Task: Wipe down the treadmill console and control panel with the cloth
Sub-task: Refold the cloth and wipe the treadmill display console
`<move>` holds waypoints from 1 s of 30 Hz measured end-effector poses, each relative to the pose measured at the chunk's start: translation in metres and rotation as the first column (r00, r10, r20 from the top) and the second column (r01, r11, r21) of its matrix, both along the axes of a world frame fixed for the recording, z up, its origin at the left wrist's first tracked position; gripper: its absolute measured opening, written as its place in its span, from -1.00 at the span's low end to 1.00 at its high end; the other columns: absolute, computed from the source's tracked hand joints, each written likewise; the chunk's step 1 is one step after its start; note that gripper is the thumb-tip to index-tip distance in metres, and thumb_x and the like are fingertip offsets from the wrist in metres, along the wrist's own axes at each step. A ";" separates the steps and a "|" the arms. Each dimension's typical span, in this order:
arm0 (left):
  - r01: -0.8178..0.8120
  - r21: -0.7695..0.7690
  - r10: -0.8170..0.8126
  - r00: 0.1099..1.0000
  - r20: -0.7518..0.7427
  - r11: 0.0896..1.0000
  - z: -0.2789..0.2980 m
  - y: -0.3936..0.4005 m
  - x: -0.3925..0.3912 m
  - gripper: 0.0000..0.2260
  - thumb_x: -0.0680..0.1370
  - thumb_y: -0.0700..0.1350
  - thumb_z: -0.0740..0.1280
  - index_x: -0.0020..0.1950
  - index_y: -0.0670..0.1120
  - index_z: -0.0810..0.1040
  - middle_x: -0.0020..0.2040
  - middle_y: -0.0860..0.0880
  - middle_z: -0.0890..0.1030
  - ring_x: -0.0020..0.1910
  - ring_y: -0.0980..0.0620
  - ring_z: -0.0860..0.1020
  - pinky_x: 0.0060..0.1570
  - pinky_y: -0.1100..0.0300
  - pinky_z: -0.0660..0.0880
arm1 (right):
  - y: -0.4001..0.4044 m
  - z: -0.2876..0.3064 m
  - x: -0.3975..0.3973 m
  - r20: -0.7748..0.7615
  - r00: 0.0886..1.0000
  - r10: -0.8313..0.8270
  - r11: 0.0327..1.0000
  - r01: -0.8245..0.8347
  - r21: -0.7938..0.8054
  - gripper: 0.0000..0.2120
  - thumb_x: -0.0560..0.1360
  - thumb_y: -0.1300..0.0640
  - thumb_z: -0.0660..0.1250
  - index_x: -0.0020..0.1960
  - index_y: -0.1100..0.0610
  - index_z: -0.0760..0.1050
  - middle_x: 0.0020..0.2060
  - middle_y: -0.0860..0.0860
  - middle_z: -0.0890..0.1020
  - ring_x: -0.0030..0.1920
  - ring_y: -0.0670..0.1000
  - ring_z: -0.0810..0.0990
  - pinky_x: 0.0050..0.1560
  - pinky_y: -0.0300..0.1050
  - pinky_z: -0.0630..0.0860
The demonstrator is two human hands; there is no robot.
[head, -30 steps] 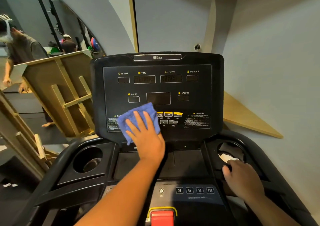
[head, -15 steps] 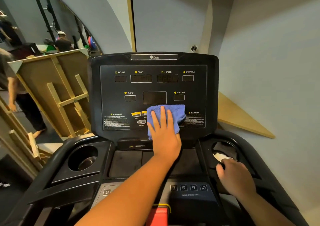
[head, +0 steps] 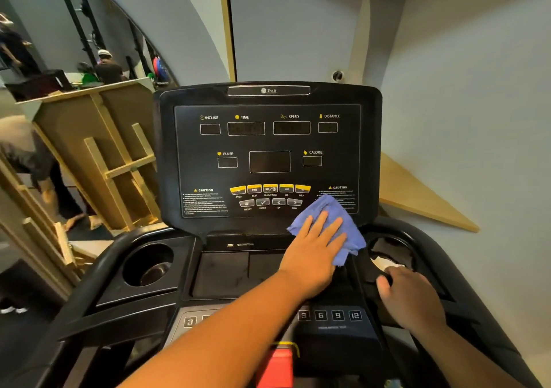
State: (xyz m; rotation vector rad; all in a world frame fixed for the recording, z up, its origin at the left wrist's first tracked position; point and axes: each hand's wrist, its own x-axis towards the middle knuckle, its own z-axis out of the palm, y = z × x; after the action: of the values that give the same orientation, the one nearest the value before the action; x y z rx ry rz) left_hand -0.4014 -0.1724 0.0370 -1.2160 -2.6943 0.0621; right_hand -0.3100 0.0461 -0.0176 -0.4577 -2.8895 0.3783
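Note:
The black treadmill console [head: 268, 143] stands upright in front of me, its displays dark and a row of yellow buttons [head: 269, 189] low on its face. A blue cloth [head: 329, 210] lies against the console's lower right corner, over the right caution text. My left hand [head: 313, 249] presses flat on the cloth with fingers spread. My right hand [head: 408, 295] rests palm down on the console's right side, at the rim of the right cup holder [head: 390, 250]. Below lies the control panel [head: 329, 315] with numbered speed keys, partly hidden by my left forearm.
A red safety key [head: 277, 364] sits at the bottom centre. A left cup holder [head: 147, 264] is beside the tray. Wooden frames [head: 98, 149] lean at the left, with a person [head: 35, 161] standing by them. A wall and a wooden board [head: 417, 200] close off the right.
My left hand has slid the cloth rightward along the bottom of the console, from the left caution text past the buttons to the right corner. My right hand has stayed put.

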 end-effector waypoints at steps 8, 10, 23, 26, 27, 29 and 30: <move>-0.204 0.423 0.061 0.942 0.329 0.883 0.018 -0.112 0.043 -0.46 0.59 -0.01 0.01 0.56 -0.11 0.32 0.59 -0.04 0.29 0.62 0.02 0.11 0.60 0.08 0.00 | -0.005 0.002 0.001 0.009 1.000 -0.026 1.000 0.026 0.003 -0.78 0.60 -0.04 0.17 0.00 -0.01 0.57 -0.13 -0.09 0.63 -0.17 -0.15 0.52 0.00 -0.09 0.51; -0.379 0.487 0.176 0.894 0.412 0.787 0.021 -0.145 0.054 -0.48 0.57 -0.08 0.08 0.55 -0.12 0.35 0.56 -0.09 0.34 0.59 0.00 0.19 0.58 0.15 0.05 | -0.006 0.005 0.002 0.000 1.000 -0.016 0.999 0.016 0.029 -0.77 0.60 -0.03 0.16 0.00 0.01 0.57 -0.13 -0.08 0.61 -0.18 -0.13 0.51 -0.01 -0.11 0.49; -0.708 0.144 0.651 0.697 0.301 0.692 -0.015 -0.128 0.061 -0.51 0.62 -0.03 0.05 0.52 -0.18 0.30 0.49 -0.19 0.37 0.45 -0.20 0.30 0.42 -0.07 0.30 | -0.001 0.000 0.001 0.007 1.000 0.019 1.000 -0.019 0.009 -0.72 0.58 -0.08 0.10 -0.09 0.01 0.53 -0.27 -0.12 0.53 -0.23 -0.13 0.52 -0.01 -0.04 0.53; -0.720 0.015 0.671 0.655 0.346 0.694 -0.011 -0.093 0.066 -0.43 0.67 0.01 0.05 0.62 -0.23 0.05 0.63 -0.25 0.04 0.61 -0.25 0.00 0.57 -0.13 0.05 | -0.002 0.000 0.002 -0.022 0.999 0.028 0.999 -0.027 0.028 -0.76 0.59 -0.04 0.16 -0.07 0.03 0.55 -0.25 -0.10 0.53 -0.23 -0.11 0.50 -0.05 -0.07 0.50; -0.714 -0.019 0.672 0.649 0.358 0.700 -0.009 -0.080 0.069 -0.41 0.68 0.02 0.04 0.63 -0.24 0.00 0.64 -0.26 -0.02 0.62 -0.24 -0.07 0.58 -0.15 -0.01 | -0.003 0.001 0.002 -0.031 0.999 0.031 0.999 -0.030 0.031 -0.77 0.59 -0.02 0.17 -0.07 0.04 0.56 -0.25 -0.09 0.52 -0.24 -0.09 0.49 -0.07 -0.09 0.47; -0.672 -0.091 0.648 0.656 0.386 0.735 -0.008 -0.050 0.073 -0.40 0.69 0.02 0.04 0.63 -0.24 -0.05 0.65 -0.25 -0.11 0.63 -0.22 -0.17 0.57 -0.20 -0.11 | -0.003 0.002 0.002 -0.047 0.998 0.029 0.999 -0.027 0.045 -0.77 0.59 -0.01 0.19 -0.06 0.06 0.57 -0.26 -0.08 0.52 -0.25 -0.08 0.48 -0.11 -0.11 0.42; -0.646 -0.119 0.628 0.657 0.417 0.754 -0.007 -0.036 0.075 -0.40 0.68 0.00 0.04 0.63 -0.24 -0.07 0.65 -0.24 -0.14 0.62 -0.21 -0.21 0.56 -0.21 -0.15 | -0.004 0.003 0.003 -0.054 0.998 0.028 0.998 -0.025 0.055 -0.77 0.59 -0.01 0.20 -0.06 0.07 0.58 -0.27 -0.08 0.52 -0.26 -0.08 0.48 -0.12 -0.12 0.41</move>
State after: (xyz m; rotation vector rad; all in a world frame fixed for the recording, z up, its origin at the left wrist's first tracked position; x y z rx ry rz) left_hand -0.3269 -0.2081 0.0297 -0.1967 -3.3634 -0.1949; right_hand -0.3072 0.0424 -0.0148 -0.3935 -2.8473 0.3110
